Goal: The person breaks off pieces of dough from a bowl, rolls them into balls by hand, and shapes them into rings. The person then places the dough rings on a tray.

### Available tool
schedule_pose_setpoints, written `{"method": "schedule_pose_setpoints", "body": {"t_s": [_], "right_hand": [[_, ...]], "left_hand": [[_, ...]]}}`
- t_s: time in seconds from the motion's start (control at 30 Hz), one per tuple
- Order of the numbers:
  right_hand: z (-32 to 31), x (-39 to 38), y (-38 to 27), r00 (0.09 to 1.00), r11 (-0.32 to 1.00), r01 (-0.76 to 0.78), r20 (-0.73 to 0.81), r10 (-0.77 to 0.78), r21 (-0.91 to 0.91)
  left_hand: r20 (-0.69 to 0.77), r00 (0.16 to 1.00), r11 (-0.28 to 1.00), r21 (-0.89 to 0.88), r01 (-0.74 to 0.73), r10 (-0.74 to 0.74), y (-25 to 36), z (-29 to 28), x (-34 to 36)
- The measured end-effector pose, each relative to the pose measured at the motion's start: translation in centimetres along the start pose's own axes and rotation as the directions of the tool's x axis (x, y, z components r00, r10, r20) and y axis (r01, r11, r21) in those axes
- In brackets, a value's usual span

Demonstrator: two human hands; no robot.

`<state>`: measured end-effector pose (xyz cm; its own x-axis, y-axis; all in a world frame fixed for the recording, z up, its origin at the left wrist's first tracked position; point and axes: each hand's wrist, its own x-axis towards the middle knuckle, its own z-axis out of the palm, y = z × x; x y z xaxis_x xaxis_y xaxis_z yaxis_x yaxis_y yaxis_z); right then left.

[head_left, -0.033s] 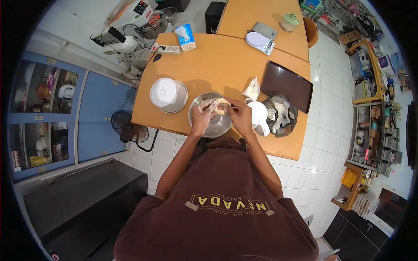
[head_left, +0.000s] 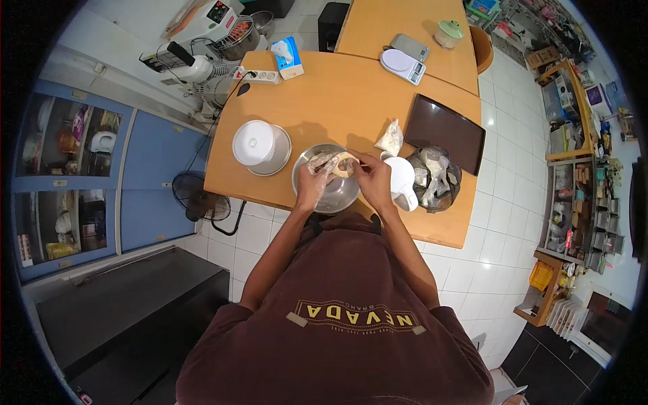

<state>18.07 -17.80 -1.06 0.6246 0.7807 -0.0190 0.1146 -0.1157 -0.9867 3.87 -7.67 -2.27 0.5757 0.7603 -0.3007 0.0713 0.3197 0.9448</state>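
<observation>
My left hand point(head_left: 314, 179), coated in pale flour or dough, and my right hand point(head_left: 371, 179) both grip a pale ring of dough point(head_left: 344, 164) over a steel bowl point(head_left: 327, 200). The fingers of both are closed on it. Right beside my right hand is a white plastic jug point(head_left: 401, 177). A small bag of white powder point(head_left: 389, 137) lies behind that jug. To the left of the bowl stands a white lidded container point(head_left: 254, 142).
The wooden table point(head_left: 337, 101) holds a dark plastic bag point(head_left: 434, 185), brown tray point(head_left: 442, 121), scales point(head_left: 403, 66), tissue box point(head_left: 288, 59) and power strip point(head_left: 256, 76). Mixers point(head_left: 233, 40) and a fan point(head_left: 200, 198) stand left; crowded shelves point(head_left: 570, 209) line the right.
</observation>
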Motion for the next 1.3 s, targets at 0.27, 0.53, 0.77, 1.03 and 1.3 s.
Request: {"method": "schedule_pose_setpoints", "body": {"t_s": [0.27,0.53,0.77,1.03,1.3], "right_hand": [[-0.2,0.0,0.0,0.994,0.991,0.099,0.045,-0.095,-0.090],[1.1,0.0,0.9,0.996,0.944,-0.090,0.044,0.080,0.317],[0.1,0.8,-0.8,0.987,0.988,-0.133,0.102,0.124,0.082],[0.3,0.4,0.1,0.936,0.736,-0.350,0.183,0.301,0.579],[-0.4,0.2,0.9,0.897,0.749,-0.443,0.242,0.371,0.494]], "left_hand": [[0.079,0.997,0.997,0.069,-0.026,0.020,1.3,0.1,-0.2],[0.012,1.000,0.943,-0.333,0.000,0.004,0.5,-0.4,0.8],[0.168,0.983,0.986,-0.138,0.094,-0.071,0.0,-1.2,1.0],[0.159,0.986,0.999,-0.002,0.041,-0.040,2.0,-0.9,0.4],[0.129,0.990,0.984,-0.157,0.085,-0.065,0.1,-0.5,0.5]]}}
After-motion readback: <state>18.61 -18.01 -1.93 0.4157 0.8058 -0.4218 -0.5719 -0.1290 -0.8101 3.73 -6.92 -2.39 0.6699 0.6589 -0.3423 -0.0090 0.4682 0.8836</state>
